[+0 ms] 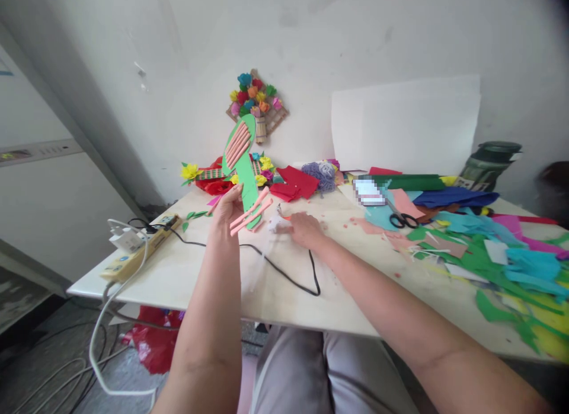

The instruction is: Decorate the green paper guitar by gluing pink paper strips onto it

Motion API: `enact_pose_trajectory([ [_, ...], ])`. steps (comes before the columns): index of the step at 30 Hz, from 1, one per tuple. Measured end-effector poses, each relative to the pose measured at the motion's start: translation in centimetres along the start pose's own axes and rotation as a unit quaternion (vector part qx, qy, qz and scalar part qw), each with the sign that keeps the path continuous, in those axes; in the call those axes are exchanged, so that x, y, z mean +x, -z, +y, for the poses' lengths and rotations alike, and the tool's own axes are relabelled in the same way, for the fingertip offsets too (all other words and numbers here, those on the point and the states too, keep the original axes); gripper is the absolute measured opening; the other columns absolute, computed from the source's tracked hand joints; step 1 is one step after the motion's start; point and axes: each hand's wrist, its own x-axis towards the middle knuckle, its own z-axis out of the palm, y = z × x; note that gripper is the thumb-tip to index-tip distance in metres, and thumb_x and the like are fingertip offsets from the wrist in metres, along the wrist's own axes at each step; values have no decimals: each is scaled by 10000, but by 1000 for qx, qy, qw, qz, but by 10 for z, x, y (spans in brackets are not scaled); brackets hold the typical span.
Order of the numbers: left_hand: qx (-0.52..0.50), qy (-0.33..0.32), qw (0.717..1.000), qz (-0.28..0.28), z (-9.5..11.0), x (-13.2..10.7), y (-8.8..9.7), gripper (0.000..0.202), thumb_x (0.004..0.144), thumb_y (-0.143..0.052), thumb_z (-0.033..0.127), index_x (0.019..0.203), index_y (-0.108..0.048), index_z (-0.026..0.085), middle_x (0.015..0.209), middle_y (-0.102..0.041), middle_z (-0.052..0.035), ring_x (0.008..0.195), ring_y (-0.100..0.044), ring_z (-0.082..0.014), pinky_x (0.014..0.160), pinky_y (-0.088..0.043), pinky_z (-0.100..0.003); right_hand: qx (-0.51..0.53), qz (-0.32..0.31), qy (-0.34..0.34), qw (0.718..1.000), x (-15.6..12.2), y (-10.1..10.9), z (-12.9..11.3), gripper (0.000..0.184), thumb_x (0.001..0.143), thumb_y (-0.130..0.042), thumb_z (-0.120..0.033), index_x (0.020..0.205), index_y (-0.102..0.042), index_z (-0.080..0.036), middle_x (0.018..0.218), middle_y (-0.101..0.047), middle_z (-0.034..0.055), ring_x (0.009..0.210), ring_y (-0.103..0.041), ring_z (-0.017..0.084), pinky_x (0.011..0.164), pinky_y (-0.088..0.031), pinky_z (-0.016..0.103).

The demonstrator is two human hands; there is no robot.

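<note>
My left hand (229, 207) is closed on the lower end of a long green paper cutout (242, 159) and holds it upright above the table. Pink rolled paper sticks (251, 214) are stuck across its bottom and more across its top. My right hand (304, 229) rests on the table just to the right. Its fingers curl over a small whitish object (278, 223) that I cannot make out.
A black cable (284, 271) loops across the white table (186, 271). A power strip with a plug (133, 245) lies at the left edge. Black scissors (400, 218) and heaps of coloured paper scraps (489, 248) cover the right. Paper flowers (256, 99) hang on the wall.
</note>
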Motion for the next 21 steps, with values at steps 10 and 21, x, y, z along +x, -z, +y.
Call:
enact_pose_trajectory([
  [10, -40, -9, 999, -29, -12, 20, 9, 116, 706, -633, 162, 819, -609, 149, 577, -602, 10, 592, -618, -124, 592, -524, -216, 1, -57, 10, 998, 14, 20, 4, 475, 859, -311, -460, 894, -677, -158, 944, -665, 142, 924, -592, 270, 768, -425, 351],
  [21, 8, 35, 999, -20, -20, 16, 26, 73, 691, -626, 172, 750, -584, 164, 613, -624, 5, 545, -604, -127, 558, -532, -246, 64, -23, 46, 997, 105, 4, 26, 311, 833, -429, -201, 1067, -634, -202, 1134, -617, 69, 1005, -574, 193, 808, -412, 262],
])
